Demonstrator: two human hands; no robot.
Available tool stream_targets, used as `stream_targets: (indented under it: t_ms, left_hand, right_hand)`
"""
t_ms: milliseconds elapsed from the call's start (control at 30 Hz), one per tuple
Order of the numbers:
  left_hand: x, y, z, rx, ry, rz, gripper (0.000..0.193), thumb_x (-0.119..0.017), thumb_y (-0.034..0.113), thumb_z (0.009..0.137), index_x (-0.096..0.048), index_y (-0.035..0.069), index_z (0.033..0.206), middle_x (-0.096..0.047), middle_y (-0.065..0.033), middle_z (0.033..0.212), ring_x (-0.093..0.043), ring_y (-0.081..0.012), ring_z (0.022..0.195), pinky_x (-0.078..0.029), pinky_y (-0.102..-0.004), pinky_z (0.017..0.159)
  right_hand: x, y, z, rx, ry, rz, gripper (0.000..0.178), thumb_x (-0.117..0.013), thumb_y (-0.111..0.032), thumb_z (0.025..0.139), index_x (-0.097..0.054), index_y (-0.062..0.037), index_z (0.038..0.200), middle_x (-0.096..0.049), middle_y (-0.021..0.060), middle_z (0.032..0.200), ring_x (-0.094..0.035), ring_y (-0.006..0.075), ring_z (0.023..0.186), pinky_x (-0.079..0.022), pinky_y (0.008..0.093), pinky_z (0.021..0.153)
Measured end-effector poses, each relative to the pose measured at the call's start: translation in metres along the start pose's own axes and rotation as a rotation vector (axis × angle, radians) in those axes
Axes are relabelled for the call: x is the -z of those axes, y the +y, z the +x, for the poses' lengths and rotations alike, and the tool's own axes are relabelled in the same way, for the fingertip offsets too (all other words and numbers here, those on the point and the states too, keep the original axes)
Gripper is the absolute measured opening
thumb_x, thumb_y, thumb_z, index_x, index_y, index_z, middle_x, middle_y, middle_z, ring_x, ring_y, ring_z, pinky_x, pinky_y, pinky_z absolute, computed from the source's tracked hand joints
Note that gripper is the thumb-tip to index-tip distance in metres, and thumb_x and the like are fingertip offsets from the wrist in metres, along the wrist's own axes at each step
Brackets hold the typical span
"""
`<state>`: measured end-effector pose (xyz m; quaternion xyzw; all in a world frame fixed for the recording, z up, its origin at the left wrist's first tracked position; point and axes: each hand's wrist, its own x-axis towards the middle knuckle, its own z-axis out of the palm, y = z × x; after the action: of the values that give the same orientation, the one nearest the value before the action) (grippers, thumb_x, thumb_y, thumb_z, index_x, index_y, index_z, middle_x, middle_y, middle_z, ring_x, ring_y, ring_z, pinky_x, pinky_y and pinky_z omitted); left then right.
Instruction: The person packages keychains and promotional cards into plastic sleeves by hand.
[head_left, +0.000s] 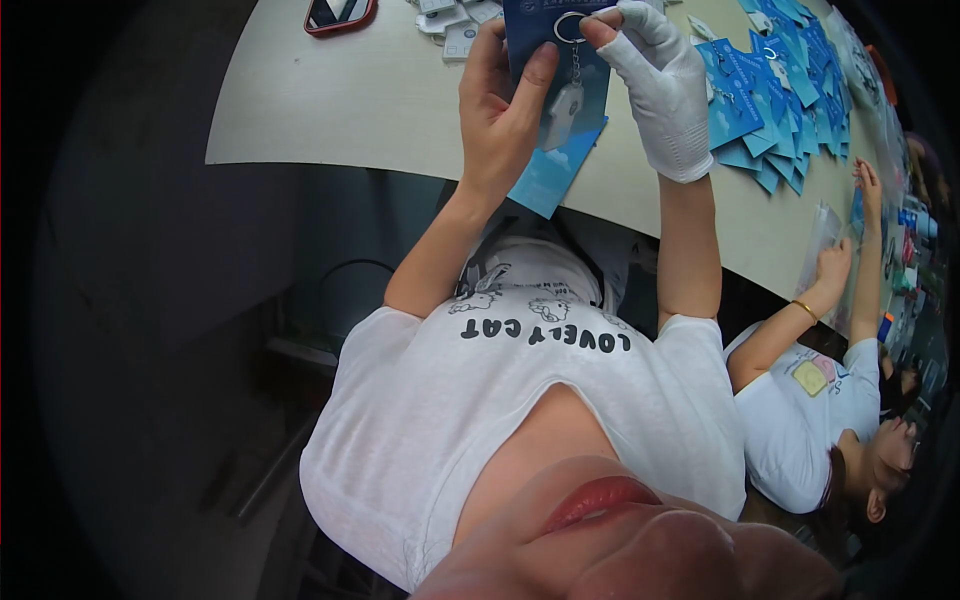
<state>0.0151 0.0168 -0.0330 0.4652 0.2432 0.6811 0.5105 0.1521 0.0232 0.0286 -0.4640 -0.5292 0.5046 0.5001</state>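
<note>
We pinched a blue card (545,30), its top cut off, in our left hand (505,105); our gloved right hand (660,85) pinched the keyring (570,27) beside it.

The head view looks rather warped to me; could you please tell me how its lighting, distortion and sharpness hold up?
Head view: strong fisheye bending, the table edge curves and a black vignette rings the frame; the table is evenly lit, the space under it is dark; the left hand, gloved right hand and blue card are sharp; the chin at the bottom is blurred.

Even, bright light on the table (330,110), dark vignetted fisheye rim, edges bent, nearest parts blurred.
</note>
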Motion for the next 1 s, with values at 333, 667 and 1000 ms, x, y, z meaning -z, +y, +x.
stream_targets:
  t_ms: [333,667,1000]
  left_hand:
    - [-0.02,0.019,-0.005,0.179,0.071,-0.162,0.022,-0.071,0.011,0.084,-0.066,0.0,0.102,-0.068,-0.0035,0.089,-0.06,-0.0055,0.079,-0.048,-0.0197,0.072]
    - [-0.024,0.03,-0.013,0.062,0.039,-0.123,0.022,-0.069,0.008,0.085,-0.065,-0.003,0.104,-0.068,-0.0036,0.092,-0.059,-0.006,0.082,-0.048,-0.0206,0.074]
    - [-0.009,0.002,-0.019,0.146,-0.059,-0.124,0.028,-0.064,0.009,0.088,-0.058,-0.001,0.114,-0.065,-0.006,0.101,-0.059,-0.0083,0.089,-0.048,-0.0219,0.078]
  right_hand:
    - [-0.009,0.023,-0.02,0.384,0.314,0.207,0.029,-0.071,-0.001,0.082,-0.055,-0.0029,0.106,-0.065,0.0066,0.097,-0.063,0.012,0.089,-0.051,0.0247,0.082]
    - [-0.007,0.011,-0.036,0.276,0.207,0.315,0.031,-0.068,-0.001,0.083,-0.054,0.0004,0.11,-0.064,0.0082,0.104,-0.061,0.0125,0.097,-0.049,0.0255,0.085]
    - [0.001,0.011,-0.037,0.207,0.095,0.057,0.028,-0.065,0.0,0.083,-0.057,0.0012,0.11,-0.064,0.0095,0.104,-0.061,0.016,0.094,-0.048,0.0281,0.085]
